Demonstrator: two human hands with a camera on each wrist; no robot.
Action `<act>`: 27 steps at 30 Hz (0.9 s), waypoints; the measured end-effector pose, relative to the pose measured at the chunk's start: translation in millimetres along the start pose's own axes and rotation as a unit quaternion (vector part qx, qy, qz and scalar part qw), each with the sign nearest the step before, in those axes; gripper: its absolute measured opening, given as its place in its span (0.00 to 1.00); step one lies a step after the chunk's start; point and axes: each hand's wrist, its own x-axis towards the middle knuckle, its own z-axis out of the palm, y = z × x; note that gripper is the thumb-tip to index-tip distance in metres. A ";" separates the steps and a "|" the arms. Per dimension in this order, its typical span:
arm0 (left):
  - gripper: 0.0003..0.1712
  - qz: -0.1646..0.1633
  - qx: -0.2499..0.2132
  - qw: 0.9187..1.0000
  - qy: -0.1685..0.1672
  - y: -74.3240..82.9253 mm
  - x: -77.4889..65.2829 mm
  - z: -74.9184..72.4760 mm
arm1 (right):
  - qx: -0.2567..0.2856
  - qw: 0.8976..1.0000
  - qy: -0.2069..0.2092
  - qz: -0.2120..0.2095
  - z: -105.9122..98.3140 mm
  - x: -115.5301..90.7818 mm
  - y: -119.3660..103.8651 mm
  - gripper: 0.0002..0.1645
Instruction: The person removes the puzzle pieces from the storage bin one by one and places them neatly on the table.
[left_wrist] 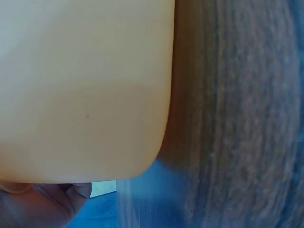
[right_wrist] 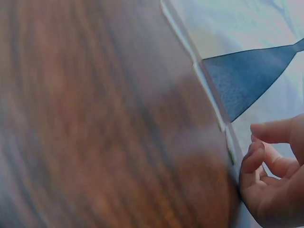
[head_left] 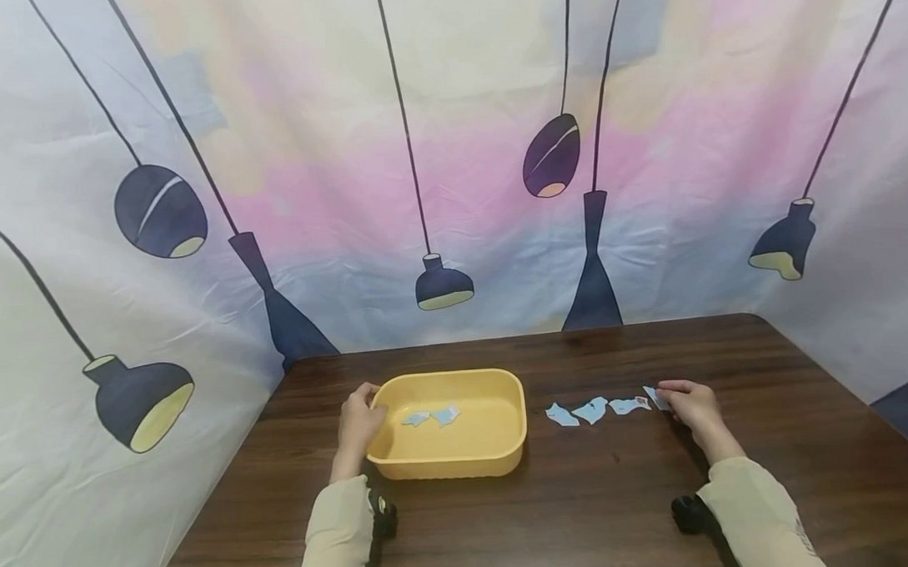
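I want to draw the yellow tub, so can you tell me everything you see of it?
The yellow tub is a shallow, open-topped rectangle with rounded corners; it looks like smooth plastic. It stands upright on the dark brown table. Two pale blue scraps lie inside, toward its left side. The left hand holds its left edge.

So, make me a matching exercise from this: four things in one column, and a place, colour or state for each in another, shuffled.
1. tray
2. left grip
3. right grip
4. lamps

A. pinching a scrap
B. printed on the cloth
C. yellow
D. on the tray's left end

Pairs: 1-C, 2-D, 3-A, 4-B
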 end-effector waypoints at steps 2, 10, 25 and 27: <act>0.18 0.001 0.002 1.000 0.001 -0.8 -0.4 -2.0 | 0.016 1.000 -0.020 -0.002 2.1 -2.7 -5.1 0.30; 0.18 0.005 0.029 0.999 0.016 -4.1 -0.9 -6.8 | 0.058 0.995 -0.070 -0.028 33.8 -16.8 -42.6 0.32; 0.17 0.020 0.026 0.998 0.048 -3.4 -10.6 -4.5 | 0.195 0.941 -0.273 -0.036 197.7 -64.2 -122.4 0.26; 0.17 0.030 0.022 0.998 0.055 0.0 -9.9 -3.9 | 0.159 0.942 -0.293 -0.025 212.6 -63.9 -125.4 0.27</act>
